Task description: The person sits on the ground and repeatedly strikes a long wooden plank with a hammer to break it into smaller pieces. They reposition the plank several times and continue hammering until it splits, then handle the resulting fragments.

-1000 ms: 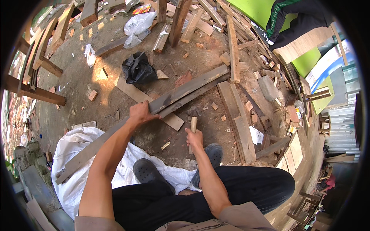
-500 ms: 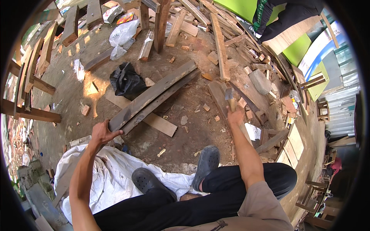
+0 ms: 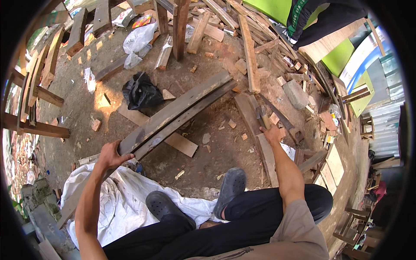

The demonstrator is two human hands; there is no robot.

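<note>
My left hand (image 3: 113,155) is closed around the near end of a long, dark plank (image 3: 182,106), with the thumb over its edge. A second dark timber (image 3: 186,119) lies against it, and both slant away to the far right. A pale board (image 3: 182,144) lies beneath them. My right hand (image 3: 272,133) is closed on a short tool (image 3: 264,118) with a wooden handle and a metal blade; its exact kind is unclear. That hand is just above another plank (image 3: 247,110), and a handsaw (image 3: 281,119) lies right beside it.
A black plastic bag (image 3: 142,91) sits beyond the planks. White sheeting (image 3: 130,190) spreads under my left arm, near my clogs (image 3: 230,186). Scrap wood (image 3: 260,39) and a grey block (image 3: 295,93) lie at the far right, where another person's dark-clothed leg (image 3: 320,26) shows.
The paired planks have shifted slightly toward the far right, with my left hand still on the near end. My right hand has moved a little right and nearer, carrying the tool.
</note>
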